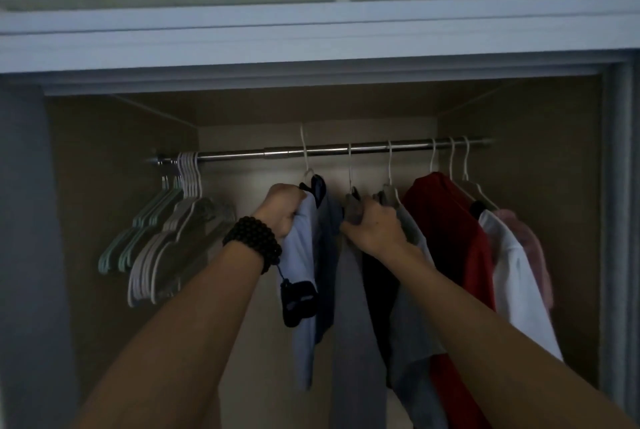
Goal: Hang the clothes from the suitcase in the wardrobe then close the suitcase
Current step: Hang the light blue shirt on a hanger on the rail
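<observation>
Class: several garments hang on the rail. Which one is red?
The red garment, hanging right of the right hand, beside the white one; the others are grey, blue or pink.

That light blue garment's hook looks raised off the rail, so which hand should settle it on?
Probably the left hand: its grip is already closed on the light blue garment right below that hook. The right hand holds the grey garment alongside.

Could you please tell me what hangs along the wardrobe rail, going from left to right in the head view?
Bunch of empty hangers → light blue garment in the left hand → grey garment held by the right hand → red garment → white garment → pink garment.
</observation>
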